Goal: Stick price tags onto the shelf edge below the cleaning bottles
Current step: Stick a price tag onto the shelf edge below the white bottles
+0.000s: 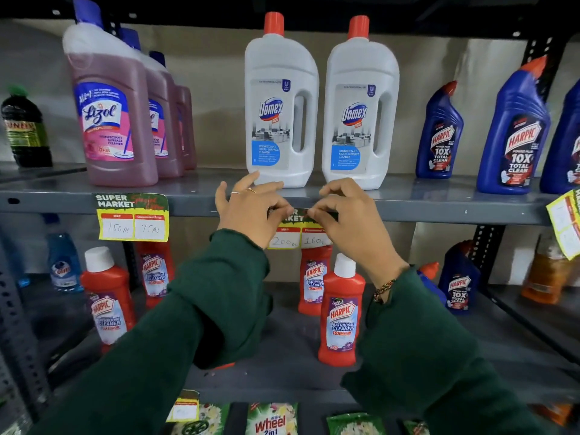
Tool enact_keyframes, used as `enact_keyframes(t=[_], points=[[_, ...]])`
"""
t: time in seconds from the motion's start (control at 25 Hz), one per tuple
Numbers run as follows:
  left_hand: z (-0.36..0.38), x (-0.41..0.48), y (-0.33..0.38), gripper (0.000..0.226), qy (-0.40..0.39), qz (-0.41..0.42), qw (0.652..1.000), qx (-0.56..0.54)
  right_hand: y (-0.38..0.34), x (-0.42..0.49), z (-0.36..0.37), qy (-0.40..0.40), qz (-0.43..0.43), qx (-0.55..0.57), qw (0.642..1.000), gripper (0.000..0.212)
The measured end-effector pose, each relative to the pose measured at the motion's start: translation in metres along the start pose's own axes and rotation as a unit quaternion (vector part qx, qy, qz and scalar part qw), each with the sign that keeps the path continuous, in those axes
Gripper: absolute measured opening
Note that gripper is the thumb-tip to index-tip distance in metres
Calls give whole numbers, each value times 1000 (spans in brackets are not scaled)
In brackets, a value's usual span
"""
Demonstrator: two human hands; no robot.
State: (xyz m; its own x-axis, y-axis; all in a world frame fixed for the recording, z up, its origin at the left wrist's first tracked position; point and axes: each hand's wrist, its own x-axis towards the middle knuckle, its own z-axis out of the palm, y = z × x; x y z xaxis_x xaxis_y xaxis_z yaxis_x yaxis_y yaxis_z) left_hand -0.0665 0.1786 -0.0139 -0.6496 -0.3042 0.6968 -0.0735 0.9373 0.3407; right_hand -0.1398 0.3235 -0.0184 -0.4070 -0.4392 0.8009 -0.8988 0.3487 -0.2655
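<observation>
1. Both hands work at the grey metal shelf edge (439, 211), directly below the two white plastic Domex bottles with red caps (281, 102). The yellow paper price tag with a dark "Super Market" header (298, 237), handwritten 200 and 160, hangs from that edge between the hands.
2. The left hand (251, 208) has thumb and forefinger pinched together on the tag's top left corner, its other fingers lifted apart towards the bottle base. The right hand (342, 211) pinches the top right corner in the same way.
3. To do this well, hold the header strip level along the edge before pressing; a neighbouring yellow tag marked 150 and 75 (131, 218), already stuck under the pink Lizol bottles (110, 111), gives a good height to match.
4. Press from the middle of the header outwards with both thumbs, so the strip likely seats flat without a wrinkle.
5. Keep the raised left fingers clear of the Domex bottle, which stands close to the shelf front and could be nudged.
6. Let the price boxes hang free below, both figures readable.
</observation>
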Motion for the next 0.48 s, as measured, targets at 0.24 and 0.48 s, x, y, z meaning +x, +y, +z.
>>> enact_keyframes(t=[0.24, 0.48], points=[[7, 2, 5, 15, 2, 23, 999, 49, 3, 0, 8, 21, 37, -15, 999, 14], [6, 7, 6, 18, 12, 26, 996, 88, -2, 4, 11, 36, 59, -40, 997, 17]])
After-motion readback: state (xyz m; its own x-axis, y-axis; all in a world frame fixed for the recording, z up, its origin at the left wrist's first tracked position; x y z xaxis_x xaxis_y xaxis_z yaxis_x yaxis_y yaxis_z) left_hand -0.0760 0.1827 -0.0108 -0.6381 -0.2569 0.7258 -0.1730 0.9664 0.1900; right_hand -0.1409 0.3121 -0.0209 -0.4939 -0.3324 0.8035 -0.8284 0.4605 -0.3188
